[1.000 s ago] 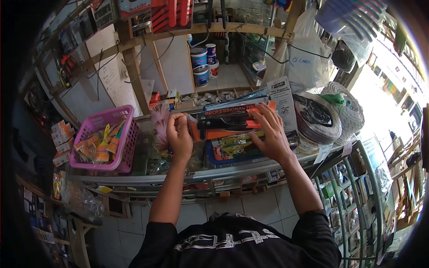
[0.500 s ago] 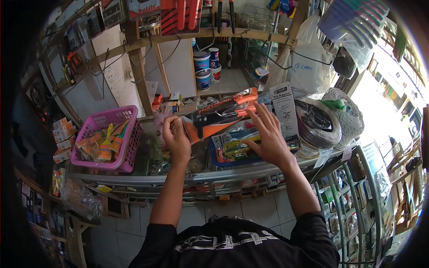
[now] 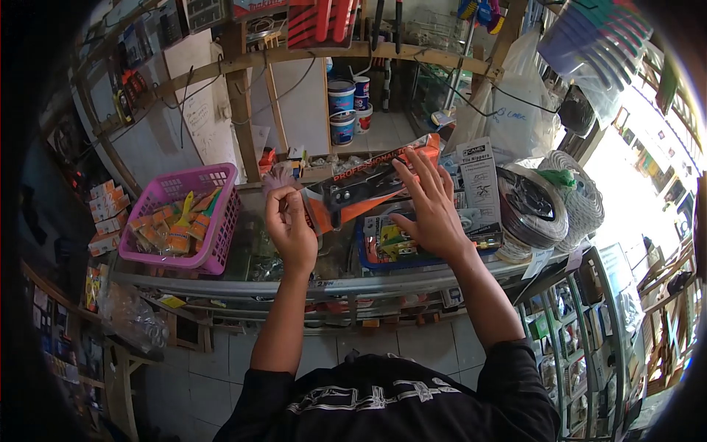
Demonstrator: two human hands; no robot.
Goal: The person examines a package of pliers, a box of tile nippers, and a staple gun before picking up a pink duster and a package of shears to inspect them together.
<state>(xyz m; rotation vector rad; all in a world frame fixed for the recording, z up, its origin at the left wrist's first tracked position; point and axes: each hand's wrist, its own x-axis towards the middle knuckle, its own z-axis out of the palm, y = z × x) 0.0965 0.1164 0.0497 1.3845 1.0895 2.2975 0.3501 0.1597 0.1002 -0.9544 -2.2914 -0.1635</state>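
My left hand [image 3: 291,225] pinches the left end of a packaged tool [image 3: 361,188]. The flat pack is orange and black with clear plastic, and the lettering starts with "PROFESSIONAL". Inside it shows a black tool whose exact kind I cannot make out. My right hand [image 3: 429,206] is open, its fingers stretched over the pack's right part and seemingly touching it. Below that hand, a blue tray [image 3: 361,250] on the glass counter holds several packaged items. A tile nippers box [image 3: 479,184] leans just right of my right hand.
A pink basket [image 3: 221,247] with several brushes and orange-labelled packs stands left on the counter [image 3: 294,283]. Coils of rope [image 3: 578,199] and cable [image 3: 532,202] lie at its right end. Hanging tools and a wooden rail [image 3: 353,53] cross above. Paint buckets [image 3: 342,110] stand beyond.
My right hand has moved left and slightly up, so its fingers now cover part of the pack. My left hand keeps its pinch. The whole view has shifted a little.
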